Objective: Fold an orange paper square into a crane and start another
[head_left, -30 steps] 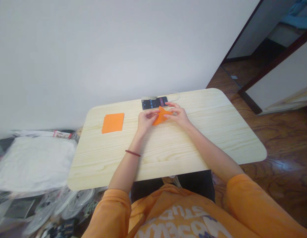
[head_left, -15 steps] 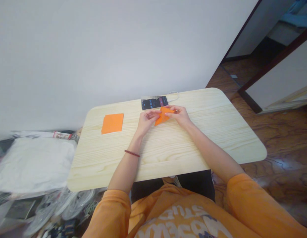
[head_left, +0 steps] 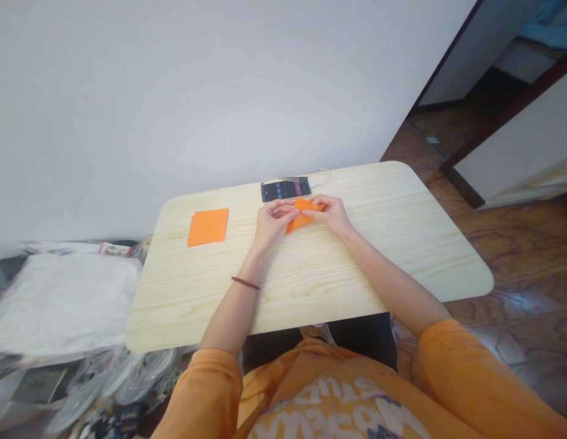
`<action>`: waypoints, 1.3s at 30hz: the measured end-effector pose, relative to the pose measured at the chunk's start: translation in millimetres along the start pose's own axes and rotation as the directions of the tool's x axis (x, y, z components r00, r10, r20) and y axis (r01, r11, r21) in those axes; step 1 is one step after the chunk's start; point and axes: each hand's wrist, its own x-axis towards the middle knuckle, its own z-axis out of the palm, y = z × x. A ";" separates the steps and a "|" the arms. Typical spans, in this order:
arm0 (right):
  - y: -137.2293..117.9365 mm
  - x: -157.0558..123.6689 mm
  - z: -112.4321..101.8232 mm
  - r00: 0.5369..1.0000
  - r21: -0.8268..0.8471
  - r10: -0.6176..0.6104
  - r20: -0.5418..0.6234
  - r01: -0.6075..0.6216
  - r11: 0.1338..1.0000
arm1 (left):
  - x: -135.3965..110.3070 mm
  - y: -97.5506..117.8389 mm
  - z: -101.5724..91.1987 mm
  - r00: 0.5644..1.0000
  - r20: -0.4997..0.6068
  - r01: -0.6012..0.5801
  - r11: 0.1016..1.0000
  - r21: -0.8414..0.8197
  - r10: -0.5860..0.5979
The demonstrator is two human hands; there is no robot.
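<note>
A small piece of folded orange paper [head_left: 300, 218] lies on the light wooden table [head_left: 311, 274], between my two hands. My left hand [head_left: 271, 222] pinches its left side with bent fingers. My right hand [head_left: 330, 213] grips its right end, fingers curled over the top edge. Part of the paper is hidden under my fingers. A flat stack of square orange paper [head_left: 208, 227] rests on the table to the left, apart from both hands.
A dark phone [head_left: 285, 189] with a lit screen lies just beyond my hands, a white cable [head_left: 320, 177] running from it. White bags and clutter [head_left: 59, 305] sit on the floor at the left. Wooden floor and a doorway [head_left: 494, 110] are at the right.
The folded paper has been pressed flatter and lower between my hands; its raised point is folded down. My right hand's fingers have closed over the right end.
</note>
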 end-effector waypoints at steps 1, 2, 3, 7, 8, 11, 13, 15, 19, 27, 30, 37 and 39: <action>0.4 0.0 0.1 1.000 -0.011 -0.014 -0.001 0.014 1.000 | 0.4 -0.9 -0.4 1.000 -0.001 0.000 1.000 0.006 0.000; 0.4 -0.2 0.2 0.999 -0.020 -0.032 -0.005 0.032 0.999 | 0.9 -2.3 -0.9 1.000 -0.005 -0.001 1.000 0.013 0.001; -0.2 -0.6 0.4 0.999 -0.025 -0.051 -0.010 0.050 0.998 | 1.5 -3.9 -1.3 1.000 -0.009 -0.003 1.000 0.022 0.003; -7.5 -3.9 1.8 0.998 0.016 -0.058 -0.030 0.059 0.998 | 3.1 -9.9 -1.9 0.999 -0.035 -0.015 0.999 0.046 0.017; -9.4 -4.8 2.1 0.999 0.042 -0.025 -0.025 0.026 0.999 | 3.1 -10.5 -1.6 0.999 -0.049 -0.014 0.999 0.043 0.016; -11.3 -6.3 2.0 0.996 0.147 0.082 -0.032 -0.076 0.986 | 2.9 -9.7 -0.7 0.993 -0.114 -0.003 1.000 0.019 0.005; -9.1 -6.1 1.3 0.985 0.220 0.171 0.021 -0.172 0.960 | 2.9 -8.7 -0.5 0.987 -0.160 -0.004 1.000 0.009 0.005; -6.3 -5.4 0.7 0.965 0.268 0.250 0.083 -0.263 0.927 | 3.2 -8.7 -0.7 0.983 -0.185 -0.011 1.000 0.008 0.012; -6.4 -4.8 0.6 0.953 0.315 0.290 0.090 -0.304 0.899 | 4.0 -11.4 -1.1 0.986 -0.167 -0.014 1.000 0.015 0.016; -10.4 -5.4 1.6 0.953 0.208 0.295 0.068 -0.302 0.930 | 1.5 -5.9 -0.6 0.980 -0.169 -0.087 0.992 0.092 0.102; -8.4 -5.5 1.4 0.943 0.202 0.319 0.095 -0.332 0.921 | 0.9 -3.8 -0.6 0.982 -0.157 -0.093 0.991 0.097 0.108; -12.3 -8.6 4.3 0.899 0.256 0.376 0.227 -0.427 0.867 | 1.3 -4.7 -0.2 0.971 -0.203 -0.115 0.990 0.079 0.129; -14.2 -9.5 5.3 0.898 0.260 0.379 0.222 -0.429 0.865 | 1.2 -4.3 0.0 0.968 -0.211 -0.121 0.989 0.079 0.135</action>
